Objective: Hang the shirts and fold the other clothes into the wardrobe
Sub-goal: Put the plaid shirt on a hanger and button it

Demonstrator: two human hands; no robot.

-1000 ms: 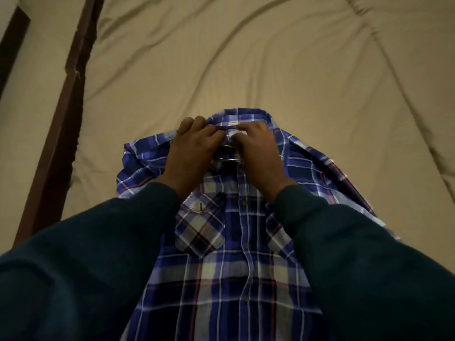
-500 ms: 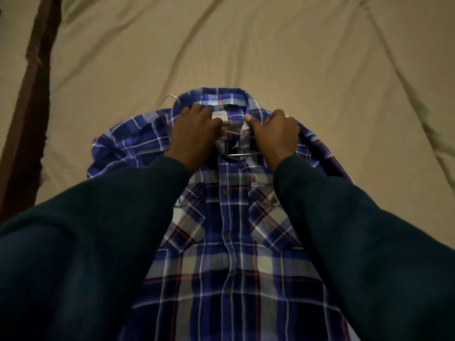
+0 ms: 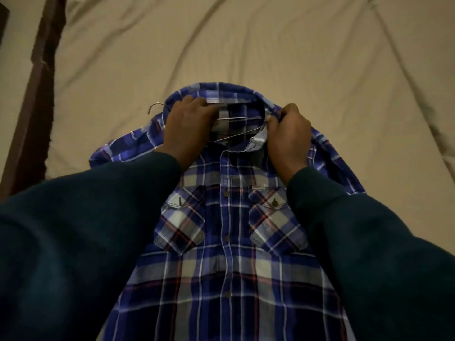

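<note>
A: What is closest to us?

B: Two arms in dark green sleeves (image 3: 81, 232). They reach out over the shirt (image 3: 229, 254) and hide its sides down low.

A: Where is the shirt?

B: It lies flat on the bed sheet (image 3: 295, 57), front side up. It is blue with white and red lines. Two chest pockets sit just past the sleeves, and a row of buttons runs up the middle between them.

A: What are the hands doing?

B: Both are up at the collar (image 3: 221, 94) of the shirt. The left hand (image 3: 187, 129) rests on the left side of the neck opening with its fingers bent over the cloth there. I cannot tell how tight it holds. The right hand (image 3: 288, 136) has its fingers curled and pinches the right edge of the collar.

A: What is that shiny thing?

B: A thin wire hanger (image 3: 236, 129). Its wires show inside the neck opening, between the two hands. Its hook pokes out from under the collar, just left of the left hand.

A: And farther than the shirt?

B: More of the tan sheet, full of soft wrinkles. Far to the left of the shirt runs a dark brown wooden bed frame (image 3: 37, 94).
</note>
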